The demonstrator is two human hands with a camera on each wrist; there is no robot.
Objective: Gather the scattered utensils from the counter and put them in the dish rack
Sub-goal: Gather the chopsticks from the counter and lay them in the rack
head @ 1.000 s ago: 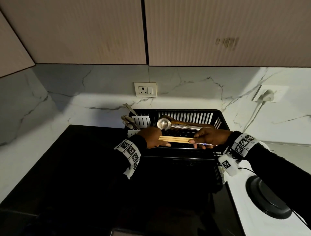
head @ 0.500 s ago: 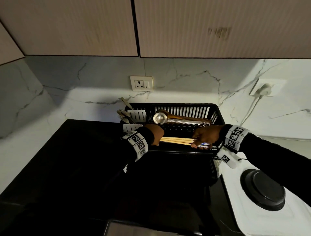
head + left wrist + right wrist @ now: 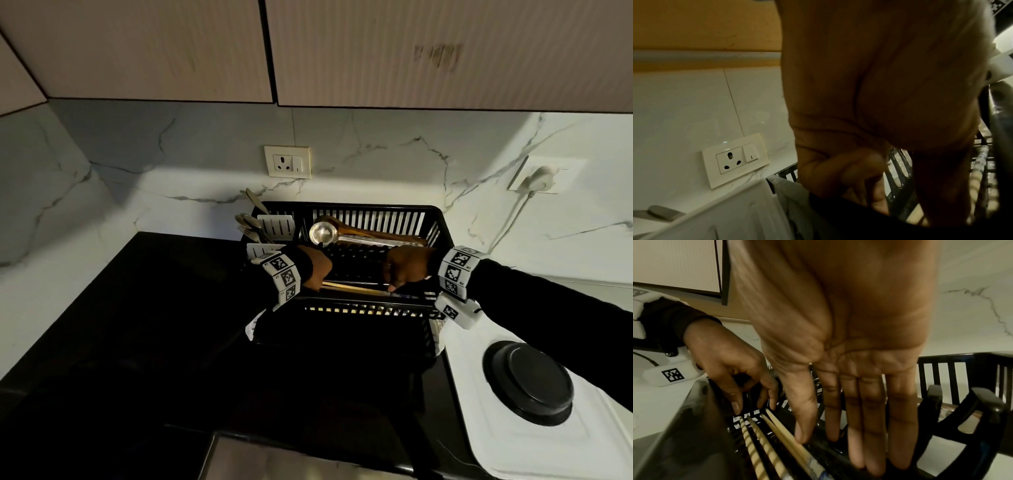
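Observation:
The black dish rack (image 3: 346,207) stands against the wall. Several wooden chopsticks (image 3: 356,287) lie along its floor near the front wall, also clear in the right wrist view as chopsticks (image 3: 764,443). My left hand (image 3: 315,283) is at their left ends; its bent fingertips (image 3: 735,407) rest just above those ends without closing round them. My right hand (image 3: 394,286) hovers over the right part, fingers straight, palm down, and only its thumb (image 3: 800,434) touches a chopstick. In the left wrist view the left hand (image 3: 869,186) fills most of the frame, fingers loosely bent.
A steel ladle (image 3: 322,233) and a wooden spatula lie at the rack's back. A white cutlery holder (image 3: 275,226) with spoons and forks hangs on its left end. A white stove with a black disc (image 3: 527,380) sits to the right. The counter (image 3: 154,325) is black.
Both hands have sunk into the rack with the chopsticks, which now lie on its floor. My right hand's fingers have straightened off them, and the left grip has loosened.

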